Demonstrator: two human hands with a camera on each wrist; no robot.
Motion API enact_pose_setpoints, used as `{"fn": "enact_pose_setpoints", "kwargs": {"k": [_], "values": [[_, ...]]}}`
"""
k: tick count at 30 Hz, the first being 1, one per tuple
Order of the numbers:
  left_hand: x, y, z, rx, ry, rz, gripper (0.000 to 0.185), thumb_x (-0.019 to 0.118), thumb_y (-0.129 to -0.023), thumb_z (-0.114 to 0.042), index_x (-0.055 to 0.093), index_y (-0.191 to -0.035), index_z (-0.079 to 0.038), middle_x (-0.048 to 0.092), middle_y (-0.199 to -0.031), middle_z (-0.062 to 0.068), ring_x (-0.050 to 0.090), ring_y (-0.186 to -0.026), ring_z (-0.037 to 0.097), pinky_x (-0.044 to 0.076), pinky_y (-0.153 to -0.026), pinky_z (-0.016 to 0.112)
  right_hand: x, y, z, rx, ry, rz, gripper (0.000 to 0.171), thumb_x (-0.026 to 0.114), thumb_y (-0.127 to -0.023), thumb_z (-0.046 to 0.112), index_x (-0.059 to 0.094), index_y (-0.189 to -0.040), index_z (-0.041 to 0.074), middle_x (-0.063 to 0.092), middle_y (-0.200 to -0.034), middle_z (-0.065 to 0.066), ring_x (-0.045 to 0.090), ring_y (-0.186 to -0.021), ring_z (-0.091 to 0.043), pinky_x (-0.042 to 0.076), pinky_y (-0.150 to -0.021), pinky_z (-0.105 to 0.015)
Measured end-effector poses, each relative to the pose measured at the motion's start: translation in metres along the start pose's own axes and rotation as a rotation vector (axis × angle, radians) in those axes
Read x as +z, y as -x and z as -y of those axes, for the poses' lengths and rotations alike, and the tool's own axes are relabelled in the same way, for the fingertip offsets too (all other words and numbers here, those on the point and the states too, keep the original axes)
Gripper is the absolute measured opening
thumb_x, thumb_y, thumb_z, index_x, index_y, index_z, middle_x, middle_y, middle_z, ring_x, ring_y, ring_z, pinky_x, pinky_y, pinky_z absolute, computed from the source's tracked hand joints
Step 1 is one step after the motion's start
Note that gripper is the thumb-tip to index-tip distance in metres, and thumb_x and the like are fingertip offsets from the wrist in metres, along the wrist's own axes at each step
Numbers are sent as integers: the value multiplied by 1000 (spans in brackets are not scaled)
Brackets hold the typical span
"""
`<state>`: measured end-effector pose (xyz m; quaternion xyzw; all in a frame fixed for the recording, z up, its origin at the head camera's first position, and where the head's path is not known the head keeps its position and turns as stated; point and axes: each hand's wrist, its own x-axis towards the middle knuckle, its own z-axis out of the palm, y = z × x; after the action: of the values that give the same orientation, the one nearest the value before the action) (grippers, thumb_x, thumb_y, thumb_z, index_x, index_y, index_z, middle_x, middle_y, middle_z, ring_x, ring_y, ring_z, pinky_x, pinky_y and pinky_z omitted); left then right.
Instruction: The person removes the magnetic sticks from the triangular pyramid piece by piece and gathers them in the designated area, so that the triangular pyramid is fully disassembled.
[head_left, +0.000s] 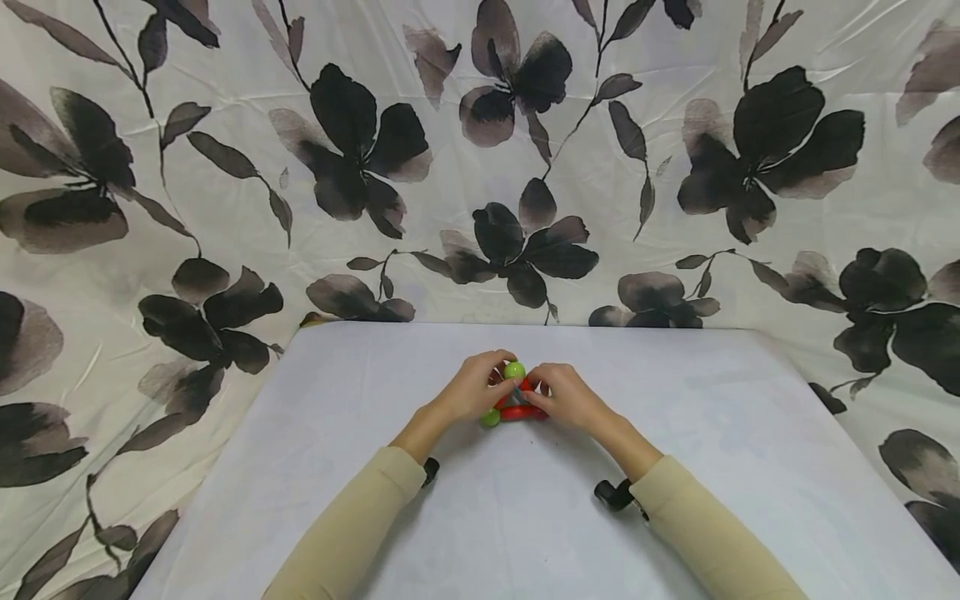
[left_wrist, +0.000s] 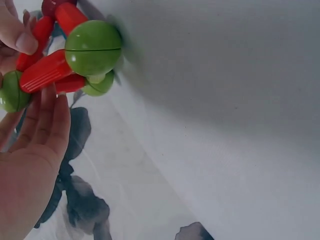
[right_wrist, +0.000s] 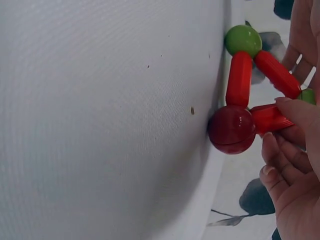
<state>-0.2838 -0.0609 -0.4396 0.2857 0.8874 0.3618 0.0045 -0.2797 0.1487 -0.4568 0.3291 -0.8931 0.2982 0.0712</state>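
Observation:
A small pyramid of red rods and balls (head_left: 513, 400) stands on the white table (head_left: 525, 517), and both hands hold it. Its top ball is green (head_left: 514, 371); another green ball (head_left: 490, 418) sits at its left foot. My left hand (head_left: 491, 382) grips it from the left, thumb and fingers round the rods. The left wrist view shows a green ball (left_wrist: 93, 47), a red rod (left_wrist: 45, 72) and my left hand (left_wrist: 30, 75) beside them. My right hand (head_left: 538, 393) pinches it from the right. In the right wrist view, my right hand (right_wrist: 290, 117) pinches a rod (right_wrist: 270, 118) joined to a dark red ball (right_wrist: 231, 129).
A cloth with black flowers (head_left: 360, 158) hangs behind the table and drapes down both sides. The table's far edge (head_left: 525, 326) lies just beyond the hands. Beige sleeves (head_left: 352, 533) cover both forearms.

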Motion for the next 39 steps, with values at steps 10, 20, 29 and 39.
{"fn": "enact_pose_setpoints", "kwargs": {"k": [10, 20, 29, 39], "values": [[-1, 2, -2, -44, 12, 13, 31, 65, -102, -24, 62, -128, -7, 65, -106, 5, 61, -93, 19, 54, -82, 31, 2, -2, -2, 13, -4, -5, 8, 77, -91, 10, 75, -96, 4, 69, -81, -1, 55, -68, -7, 47, -58, -21], [0, 3, -1, -43, 12, -8, 31, 66, -102, -23, 62, -128, -7, 65, -104, 5, 62, -91, 18, 54, -81, 30, 4, -2, -2, 5, 0, 2, 7, 77, -92, 9, 74, -96, 3, 68, -80, -1, 54, -67, -7, 46, -57, -21], [-3, 5, 4, -106, 63, -82, 29, 66, -102, -21, 62, -126, -5, 66, -106, 6, 63, -92, 18, 55, -83, 32, 2, 2, -5, -13, 27, -62, 9, 80, -89, 8, 72, -92, 3, 68, -81, -1, 58, -69, -9, 49, -62, -22], [-13, 15, 13, -153, 62, -101, 33, 65, -103, -23, 61, -128, -3, 65, -109, 7, 62, -96, 20, 55, -84, 33, -6, 8, -5, 70, -60, -51, 11, 79, -89, 5, 72, -95, 1, 71, -86, -5, 66, -73, -12, 57, -69, -27]]}}
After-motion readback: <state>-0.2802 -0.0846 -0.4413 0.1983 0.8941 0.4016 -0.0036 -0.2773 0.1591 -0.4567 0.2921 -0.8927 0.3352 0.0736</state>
